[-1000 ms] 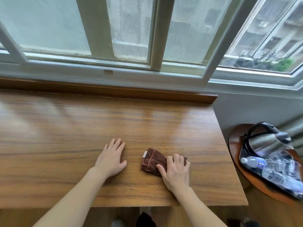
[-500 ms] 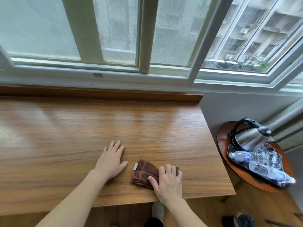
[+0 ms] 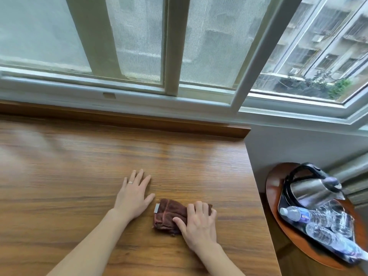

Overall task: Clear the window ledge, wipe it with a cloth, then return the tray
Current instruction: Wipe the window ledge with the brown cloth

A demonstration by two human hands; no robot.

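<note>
Pressing down on a folded dark-brown cloth (image 3: 169, 217) in the lower centre of the frame, the right hand (image 3: 199, 226) is lying with fingers close together and slightly bent over it. The left hand (image 3: 133, 196) is resting flat just left of the cloth, fingers lightly spread, on the wide brown wooden window ledge (image 3: 79, 176). At lower right, a black tray (image 3: 283, 204) is sitting on a round wooden side table (image 3: 278, 232), carrying a steel kettle (image 3: 310, 189) and clear plastic water bottles (image 3: 310, 218).
</note>
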